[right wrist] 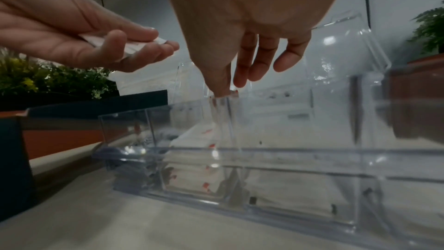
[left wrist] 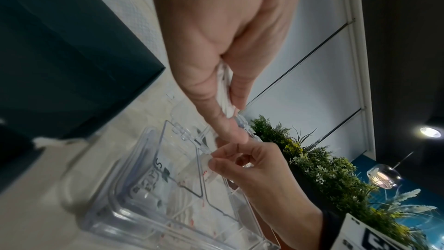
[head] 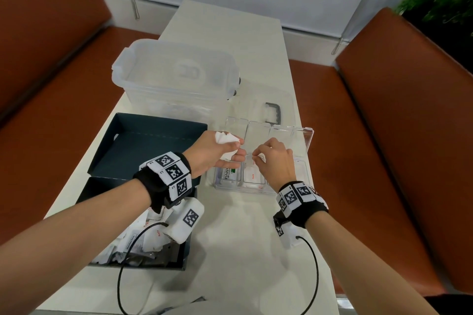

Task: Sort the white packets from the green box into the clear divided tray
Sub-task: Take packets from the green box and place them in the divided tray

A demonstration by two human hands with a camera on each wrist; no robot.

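My left hand (head: 236,149) grips a bunch of white packets (head: 226,142) just left of the clear divided tray (head: 310,135). The bunch (left wrist: 225,90) sits between thumb and fingers in the left wrist view. My right hand (head: 257,157) pinches one white packet with red print (left wrist: 208,167) and holds it upright in a middle compartment of the tray (right wrist: 288,153). Lying in the near compartments are a green-printed packet (head: 227,174) and a red-printed one (head: 252,175). The dark green box (head: 107,264), under my left forearm, holds several more packets (head: 143,240).
The box's empty lid (head: 148,146) lies open behind the box. A large clear storage bin (head: 174,77) stands at the back, with a clear lid and grey handle (head: 274,110) beside it. Orange benches flank the narrow table (head: 243,238). Black cables hang from both wrist cameras.
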